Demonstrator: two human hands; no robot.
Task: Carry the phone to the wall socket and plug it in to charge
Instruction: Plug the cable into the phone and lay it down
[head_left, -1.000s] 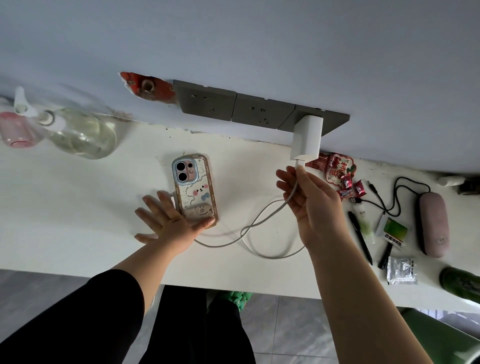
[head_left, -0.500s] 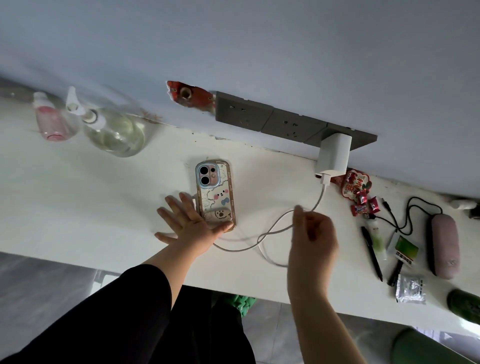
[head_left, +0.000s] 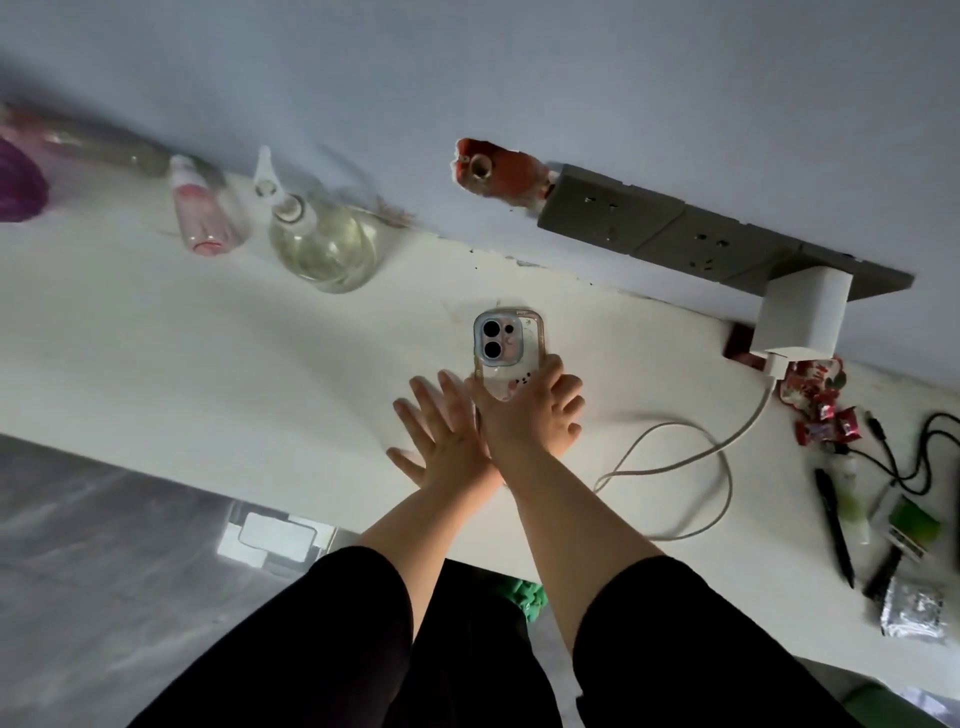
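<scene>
The phone (head_left: 506, 343), in a clear cartoon case, lies camera side up on the white desk (head_left: 156, 338). My right hand (head_left: 524, 415) covers its lower half, thumb at the left edge and fingers over the right edge. My left hand (head_left: 441, 441) rests flat on the desk just left of the phone, fingers spread, holding nothing. A white charger (head_left: 800, 312) is plugged into the grey wall socket strip (head_left: 649, 223) at the right. Its white cable (head_left: 675, 431) loops across the desk and disappears under my right forearm.
A clear spray bottle (head_left: 322, 244) and a pink bottle (head_left: 205, 218) stand at the back left. Red snack wrappers (head_left: 821, 400), pens (head_left: 834, 519), a black cable (head_left: 924, 457) and a foil packet (head_left: 911, 608) clutter the right end. The desk's front edge is near my arms.
My right hand let go of the cable near the charger and moved left onto the phone. My left hand stayed beside the phone. The view shifted, so everything sits further right.
</scene>
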